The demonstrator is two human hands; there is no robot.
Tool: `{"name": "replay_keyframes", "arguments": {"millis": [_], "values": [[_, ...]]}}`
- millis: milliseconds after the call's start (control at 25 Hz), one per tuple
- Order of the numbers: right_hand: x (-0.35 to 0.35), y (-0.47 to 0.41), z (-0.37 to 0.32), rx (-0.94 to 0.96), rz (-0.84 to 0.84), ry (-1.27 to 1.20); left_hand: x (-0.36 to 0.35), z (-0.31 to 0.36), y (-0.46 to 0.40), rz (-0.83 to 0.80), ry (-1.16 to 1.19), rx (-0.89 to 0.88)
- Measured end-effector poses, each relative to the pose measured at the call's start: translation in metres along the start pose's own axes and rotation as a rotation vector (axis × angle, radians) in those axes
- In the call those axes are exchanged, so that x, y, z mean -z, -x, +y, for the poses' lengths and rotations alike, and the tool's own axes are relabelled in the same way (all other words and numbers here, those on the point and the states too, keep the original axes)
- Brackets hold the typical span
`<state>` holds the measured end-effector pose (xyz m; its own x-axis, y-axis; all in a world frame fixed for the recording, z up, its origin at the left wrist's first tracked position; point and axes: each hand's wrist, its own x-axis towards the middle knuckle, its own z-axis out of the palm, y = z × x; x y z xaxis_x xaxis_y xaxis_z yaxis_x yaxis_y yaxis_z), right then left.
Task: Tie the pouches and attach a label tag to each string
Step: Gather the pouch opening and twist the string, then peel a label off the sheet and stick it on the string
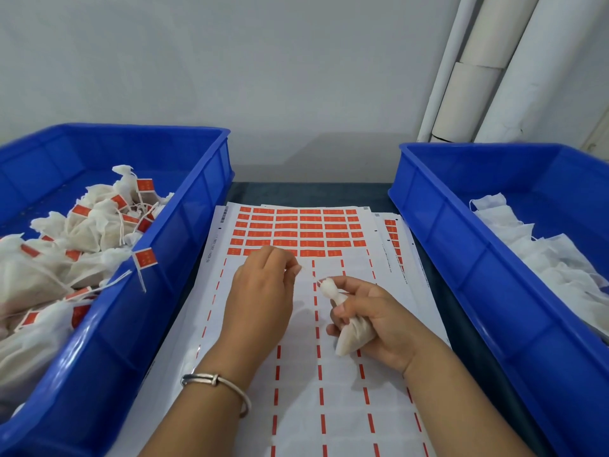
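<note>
Right hand [375, 319] grip curls round a pouch [349, 328]; left hand [263, 285] fingertips pinched, its hold unclear

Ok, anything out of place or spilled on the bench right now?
One small thing: a tagged pouch string with its red label hangs over the rim of the left bin instead of lying inside. Nothing has spilled. The right hand grips a pouch above the label sheet.

A small white pouch [354, 331] (neck gathered, top puffed) lies tilted over the label sheet [298, 230] with red tags.
</note>
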<state>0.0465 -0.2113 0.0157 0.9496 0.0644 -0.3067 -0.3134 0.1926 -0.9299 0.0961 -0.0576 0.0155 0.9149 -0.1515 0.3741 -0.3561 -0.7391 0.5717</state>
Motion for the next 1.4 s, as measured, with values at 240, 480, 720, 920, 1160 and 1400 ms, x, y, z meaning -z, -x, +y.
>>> {"name": "replay_keyframes", "arguments": {"millis": [240,480,720,920,1160,1400], "values": [[0.0,0.003,-0.004,0.038,-0.069,0.167,0.007,0.009,-0.001,-0.031,0.022,0.051],[0.008,0.01,-0.015,0.122,-0.217,0.203,0.033,0.028,-0.002,-0.07,-0.153,-0.146],[0.012,-0.003,-0.037,0.221,-0.003,0.107,0.043,0.049,-0.026,-0.068,-0.242,-0.399],[0.029,-0.025,-0.057,0.212,0.153,0.212,0.009,0.044,-0.064,-0.075,-0.061,-0.164],[0.049,-0.058,-0.058,0.179,0.236,0.035,-0.073,0.027,-0.073,-0.255,0.008,0.122],[0.063,-0.077,-0.035,0.095,0.165,-0.216,-0.101,0.004,-0.075,-0.338,-0.114,0.049]]}}
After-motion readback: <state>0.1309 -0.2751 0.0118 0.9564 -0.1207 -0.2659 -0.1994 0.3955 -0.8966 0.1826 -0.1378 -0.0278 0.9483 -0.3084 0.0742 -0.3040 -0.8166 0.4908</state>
